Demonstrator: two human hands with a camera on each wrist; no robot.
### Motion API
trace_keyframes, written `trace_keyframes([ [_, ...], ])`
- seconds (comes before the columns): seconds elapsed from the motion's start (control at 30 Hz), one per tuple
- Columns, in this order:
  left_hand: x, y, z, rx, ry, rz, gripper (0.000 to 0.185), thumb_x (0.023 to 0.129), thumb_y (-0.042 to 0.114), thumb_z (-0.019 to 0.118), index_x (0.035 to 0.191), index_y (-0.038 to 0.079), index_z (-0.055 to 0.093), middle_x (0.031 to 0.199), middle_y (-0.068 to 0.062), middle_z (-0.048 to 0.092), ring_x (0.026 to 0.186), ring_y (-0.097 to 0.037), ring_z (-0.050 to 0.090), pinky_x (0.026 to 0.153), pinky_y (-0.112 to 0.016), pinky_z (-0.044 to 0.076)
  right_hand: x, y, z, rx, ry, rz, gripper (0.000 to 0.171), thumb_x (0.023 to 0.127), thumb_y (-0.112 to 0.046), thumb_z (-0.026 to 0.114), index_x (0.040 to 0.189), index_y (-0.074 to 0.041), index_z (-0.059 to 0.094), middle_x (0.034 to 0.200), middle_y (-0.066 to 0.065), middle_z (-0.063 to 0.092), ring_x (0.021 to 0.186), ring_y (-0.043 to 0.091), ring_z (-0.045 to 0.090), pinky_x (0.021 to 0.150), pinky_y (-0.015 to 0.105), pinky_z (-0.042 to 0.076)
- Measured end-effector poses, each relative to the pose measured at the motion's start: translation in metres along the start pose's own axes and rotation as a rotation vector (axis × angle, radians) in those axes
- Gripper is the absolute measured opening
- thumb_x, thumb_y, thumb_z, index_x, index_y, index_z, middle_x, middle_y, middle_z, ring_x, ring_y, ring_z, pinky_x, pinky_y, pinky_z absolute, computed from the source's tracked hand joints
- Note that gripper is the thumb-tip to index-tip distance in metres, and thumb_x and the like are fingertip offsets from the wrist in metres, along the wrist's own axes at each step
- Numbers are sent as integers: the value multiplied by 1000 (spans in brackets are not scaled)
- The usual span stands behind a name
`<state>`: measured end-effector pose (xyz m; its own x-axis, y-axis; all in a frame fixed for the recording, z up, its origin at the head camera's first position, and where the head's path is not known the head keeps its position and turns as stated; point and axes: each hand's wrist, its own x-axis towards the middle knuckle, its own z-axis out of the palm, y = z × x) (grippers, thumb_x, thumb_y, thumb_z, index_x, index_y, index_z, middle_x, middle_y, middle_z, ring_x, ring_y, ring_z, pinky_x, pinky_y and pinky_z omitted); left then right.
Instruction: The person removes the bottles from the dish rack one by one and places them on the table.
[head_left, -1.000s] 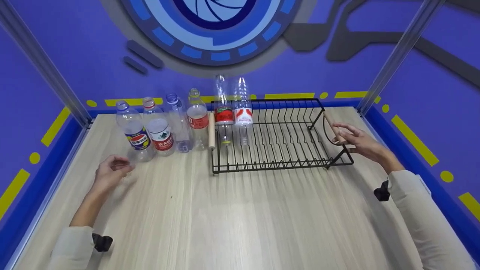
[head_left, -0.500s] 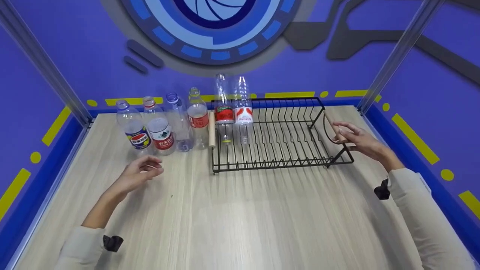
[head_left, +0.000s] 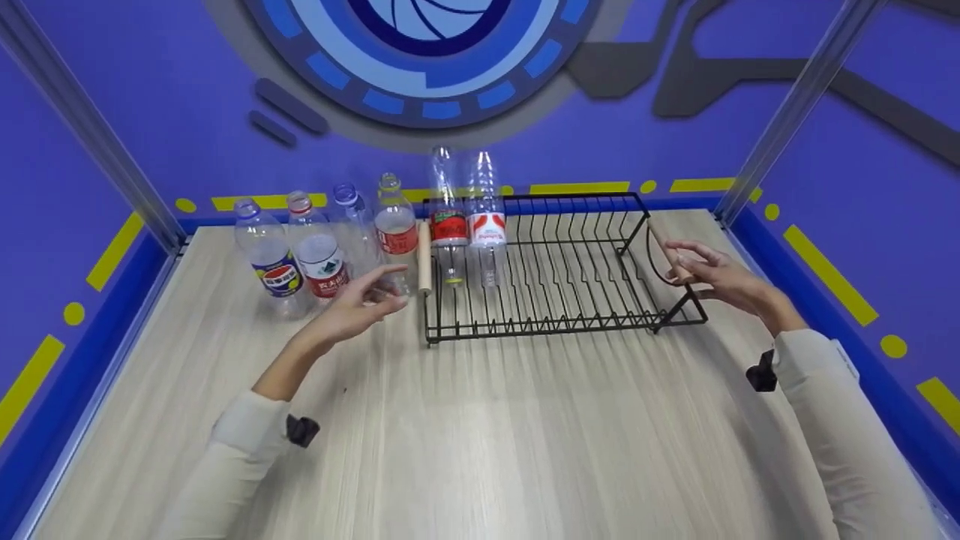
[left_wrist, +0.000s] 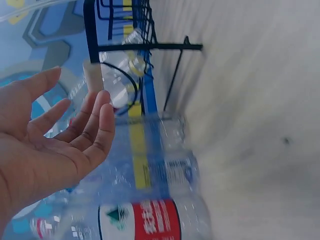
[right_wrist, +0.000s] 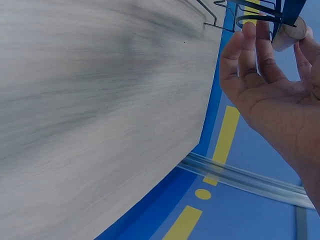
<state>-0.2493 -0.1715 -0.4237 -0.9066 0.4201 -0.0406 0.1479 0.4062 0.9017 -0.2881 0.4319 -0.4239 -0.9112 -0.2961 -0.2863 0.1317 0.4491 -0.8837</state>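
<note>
A black wire dish rack (head_left: pixel 540 330) with wooden side handles stands at the table's back. My right hand (head_left: pixel 724 281) holds its right handle (right_wrist: pixel 290 34) between thumb and fingers. My left hand (head_left: pixel 352 307), fingers loosely bent and holding nothing, is in front of the bottles, short of the left handle (head_left: pixel 424 259). Two clear bottles, one with a red label (head_left: pixel 448 226) and one with a red-and-white label (head_left: pixel 487 229), stand tilted inside the rack's left end. In the left wrist view, the left handle (left_wrist: pixel 93 76) shows just beyond my fingertips.
Left of the rack stand several capless bottles: one with a blue-and-yellow label (head_left: pixel 279 277), one with a red-and-white label (left_wrist: pixel 155 220), a bluish one (head_left: pixel 352 217) and a red-labelled one (head_left: pixel 396 236). Blue panels (head_left: pixel 187 150) bound the wooden table (head_left: pixel 510 435).
My left hand has moved right and a little away from me, from beside the leftmost bottle toward the rack's left handle. The right hand stays on its handle; rack and bottles have not moved.
</note>
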Motion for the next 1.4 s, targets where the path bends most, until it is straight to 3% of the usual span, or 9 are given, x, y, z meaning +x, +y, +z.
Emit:
trace_keyframes([
  [0.2,14,1,18,-76,-49,21,65,100,23,67,158,15,37,133,-21,56,105,-22,60,82,-37,55,0,2,3,-3,-10,4,57,110,-42,41,162,-27,25,128,-1,65,118,8,63,94,32,50],
  [0.4,18,-11,27,-136,-26,1,68,99,24,69,158,17,37,136,-18,57,104,-19,59,83,-34,55,-1,4,5,21,-1,8,57,110,-43,41,162,-27,26,126,0,65,111,5,65,90,30,54],
  [0.6,19,-18,32,-193,-13,-28,67,100,25,67,159,19,37,141,-16,53,107,-18,58,89,-41,56,0,7,8,52,-1,-8,55,110,-40,40,161,-26,27,124,-1,66,110,5,65,88,30,55],
  [0.8,19,-22,35,-216,-4,-18,70,96,22,72,158,19,38,140,-17,52,108,-20,58,92,-44,55,1,9,8,66,-2,-25,53,111,-38,39,161,-25,27,122,-1,67,109,6,65,87,31,56],
  [1.03,21,-30,34,-209,-70,-11,81,92,20,78,160,27,34,146,-11,44,120,-28,54,89,-31,52,1,11,10,69,0,-17,53,111,-39,39,161,-26,27,123,0,64,111,6,65,90,30,55],
  [1.4,27,-30,36,-256,-87,19,83,92,15,76,161,24,31,157,-19,36,117,-27,54,87,-32,53,1,8,5,77,32,-92,50,111,-34,42,158,-20,35,119,-3,68,112,8,67,86,26,56],
])
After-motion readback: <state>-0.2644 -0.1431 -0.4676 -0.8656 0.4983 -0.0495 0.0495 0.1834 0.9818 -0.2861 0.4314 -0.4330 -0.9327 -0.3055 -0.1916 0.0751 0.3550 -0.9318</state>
